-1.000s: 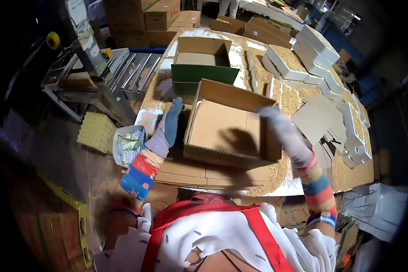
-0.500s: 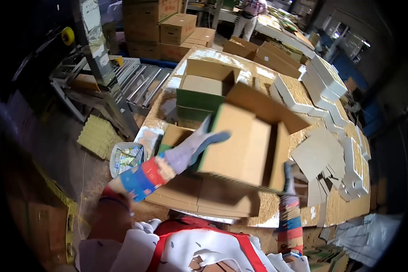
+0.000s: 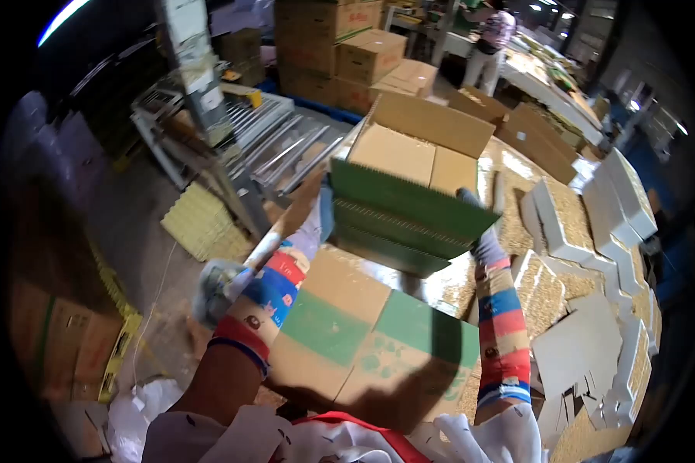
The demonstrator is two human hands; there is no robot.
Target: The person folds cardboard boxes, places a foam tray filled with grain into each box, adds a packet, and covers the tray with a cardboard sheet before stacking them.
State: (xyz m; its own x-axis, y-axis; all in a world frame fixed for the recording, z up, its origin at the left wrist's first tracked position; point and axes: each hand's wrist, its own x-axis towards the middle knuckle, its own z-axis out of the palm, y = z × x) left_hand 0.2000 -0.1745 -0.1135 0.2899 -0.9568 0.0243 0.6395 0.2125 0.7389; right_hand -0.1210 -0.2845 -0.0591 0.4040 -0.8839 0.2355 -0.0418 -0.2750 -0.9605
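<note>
An open cardboard box (image 3: 413,204) with a green outer side is at the far part of the work table, its raised back flap standing up. My left hand (image 3: 326,216), in a pale glove with blue fingers, is pressed along the box's left end. At the right end, my right hand (image 3: 483,220) has its gloved fingers over the green flap's edge. Both hands grip the box between them. Closer to me lies flat brown cardboard (image 3: 344,328) with green bands, and a shadow falls across its right half.
White foam blocks (image 3: 564,216) with straw-coloured tops line the right, beside grey card sheets (image 3: 579,343). A roller conveyor (image 3: 286,147) and metal post (image 3: 197,85) stand left. Stacked cartons (image 3: 371,58) are behind. Another person (image 3: 493,46) stands at a far table.
The box has moved away from me and to the far part of the table, turning so its green side faces me. Both arms reach farther forward, and the banded cardboard in front is now uncovered.
</note>
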